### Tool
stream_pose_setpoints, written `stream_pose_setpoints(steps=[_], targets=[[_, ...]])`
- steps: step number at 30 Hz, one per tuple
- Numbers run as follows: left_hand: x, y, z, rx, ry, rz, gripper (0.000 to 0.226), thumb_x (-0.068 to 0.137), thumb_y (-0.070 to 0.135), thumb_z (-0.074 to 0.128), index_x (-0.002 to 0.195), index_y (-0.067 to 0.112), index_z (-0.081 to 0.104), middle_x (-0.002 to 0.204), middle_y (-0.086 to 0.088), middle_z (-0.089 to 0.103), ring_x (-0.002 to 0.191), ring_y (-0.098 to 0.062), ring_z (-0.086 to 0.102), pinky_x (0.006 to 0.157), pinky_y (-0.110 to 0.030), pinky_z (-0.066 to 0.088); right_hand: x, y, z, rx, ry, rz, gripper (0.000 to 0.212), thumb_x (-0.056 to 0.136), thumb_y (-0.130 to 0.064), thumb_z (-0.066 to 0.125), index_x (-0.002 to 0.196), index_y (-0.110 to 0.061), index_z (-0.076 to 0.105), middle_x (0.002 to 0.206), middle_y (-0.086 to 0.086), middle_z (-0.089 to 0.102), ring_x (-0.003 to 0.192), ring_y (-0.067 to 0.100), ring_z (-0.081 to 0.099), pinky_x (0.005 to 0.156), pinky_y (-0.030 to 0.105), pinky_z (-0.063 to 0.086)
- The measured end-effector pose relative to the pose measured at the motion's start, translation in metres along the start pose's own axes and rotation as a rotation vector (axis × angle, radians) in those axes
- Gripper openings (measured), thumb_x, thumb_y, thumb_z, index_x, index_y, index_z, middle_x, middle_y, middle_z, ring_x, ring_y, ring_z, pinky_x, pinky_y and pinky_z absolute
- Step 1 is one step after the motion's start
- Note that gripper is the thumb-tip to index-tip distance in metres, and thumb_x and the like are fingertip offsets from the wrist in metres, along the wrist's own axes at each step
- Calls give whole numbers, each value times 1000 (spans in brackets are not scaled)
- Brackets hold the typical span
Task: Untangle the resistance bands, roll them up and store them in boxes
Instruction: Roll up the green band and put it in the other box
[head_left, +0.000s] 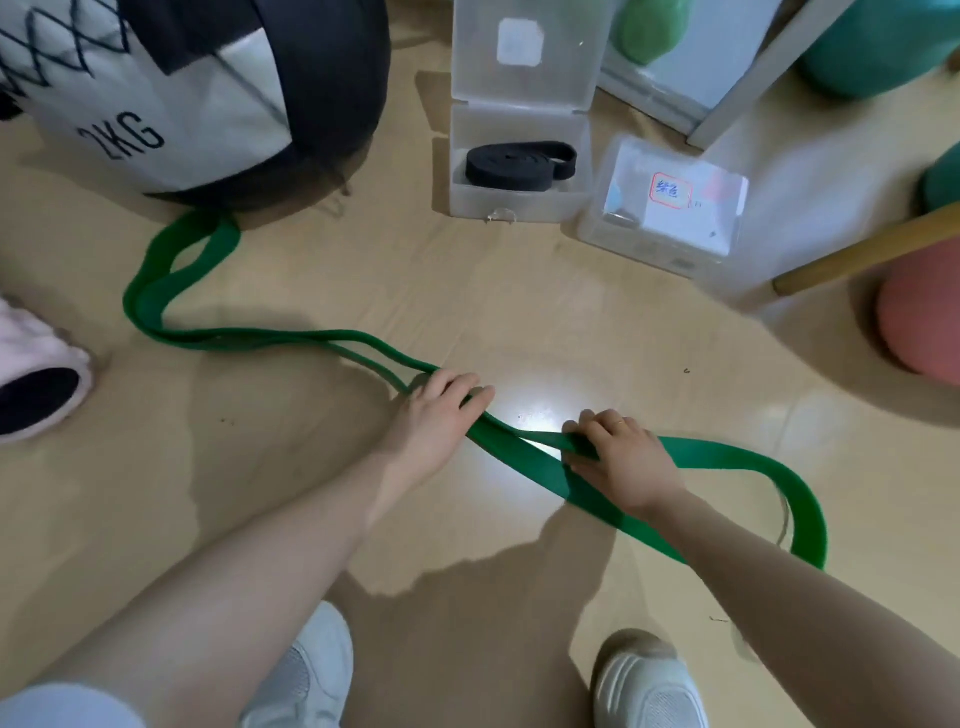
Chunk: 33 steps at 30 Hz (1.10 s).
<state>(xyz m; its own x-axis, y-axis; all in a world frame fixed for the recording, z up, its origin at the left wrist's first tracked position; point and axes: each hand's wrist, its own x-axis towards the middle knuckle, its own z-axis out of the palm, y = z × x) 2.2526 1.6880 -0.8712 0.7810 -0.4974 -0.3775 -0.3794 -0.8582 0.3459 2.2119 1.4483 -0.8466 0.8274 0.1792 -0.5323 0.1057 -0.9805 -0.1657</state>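
Two bands are in play, one already coiled; the green band (270, 338) is the one left to roll. Going from the left, its far loop lies by the weight bag (171, 98), and its doubled length runs across the floor (519, 291) toward me, long axis slanting from far left to near right. My left hand (434, 415) rests on it with fingers laid fairly straight, pressing the two strands flat rather than gripping. Just right of that, my right hand (618, 457) curls round the band, pinching a fold, with the near loop trailing off past my wrist to the right. That loop end sits nearer my right hand, so I judge the roll would start there and travel left along the axis. The band looks flat, wide, matte rubber, limp and slightly twisted between my hands. Beyond, the open box (519, 202) holds the coiled black band (519, 162); the closed box (670, 208), clear plastic with a label, stands to its right
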Motion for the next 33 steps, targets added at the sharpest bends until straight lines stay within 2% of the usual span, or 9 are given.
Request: stream_pose_setpoints(steps=[4,7,12,16,19,22,25,28,33], targets=[[-1,-1,-3,-73,68,29,32,96,15,40,121,9,58,127,-9,53,117,-25,45,97,-37,40,-2,-18,19,-71,141,-53,49,64,-25,81,106,-23,56,93,1,62,74,27,63,60,32,49],[-5,-6,-4,-21,178,129,30,58,-2,78,86,6,70,83,-6,69,74,-27,62,60,-34,55,1,-23,17,-119,182,-53,52,58,-19,84,97,-24,50,75,-1,59,58,22,59,44,25,36],[1,-1,-1,86,233,232,36,45,12,88,76,16,70,71,3,66,77,-17,37,56,-25,44,2,-23,11,-78,139,-131,46,55,-16,82,90,-27,53,61,-5,52,50,19,54,43,17,-3],[9,3,-5,206,148,193,33,42,15,88,68,21,69,65,7,63,78,-17,46,65,-26,26,-6,-33,14,-40,254,-162,25,71,-36,56,89,-23,46,63,-4,54,50,21,55,36,17,18],[13,12,-9,89,116,100,15,82,28,66,94,19,69,89,3,66,88,-21,58,77,-28,29,-8,-36,23,-174,179,-93,59,61,-67,62,93,-17,59,73,-4,60,59,19,59,43,28,42],[14,19,-10,-166,137,-93,25,96,28,45,107,15,64,103,-3,63,95,-25,57,77,-31,36,-14,-28,29,-250,133,21,58,51,-34,83,100,-13,59,78,2,61,64,25,59,52,31,46],[14,21,-15,-285,218,-152,23,96,25,46,104,13,64,102,-2,63,90,-24,58,73,-32,41,-20,9,20,-202,104,262,37,84,-27,57,120,-21,50,105,3,58,96,28,56,84,37,41],[21,19,-17,-150,77,-160,26,97,27,41,111,16,60,111,-2,61,97,-24,56,78,-32,41,-33,51,12,-91,89,321,33,91,-34,44,122,-22,44,119,1,51,114,25,46,101,32,27],[30,51,-18,195,-116,-142,33,87,6,43,117,19,46,119,-3,54,110,-25,50,88,-31,36,-36,58,17,-68,64,321,26,96,-21,34,121,-19,41,122,3,49,116,27,46,99,34,30]])
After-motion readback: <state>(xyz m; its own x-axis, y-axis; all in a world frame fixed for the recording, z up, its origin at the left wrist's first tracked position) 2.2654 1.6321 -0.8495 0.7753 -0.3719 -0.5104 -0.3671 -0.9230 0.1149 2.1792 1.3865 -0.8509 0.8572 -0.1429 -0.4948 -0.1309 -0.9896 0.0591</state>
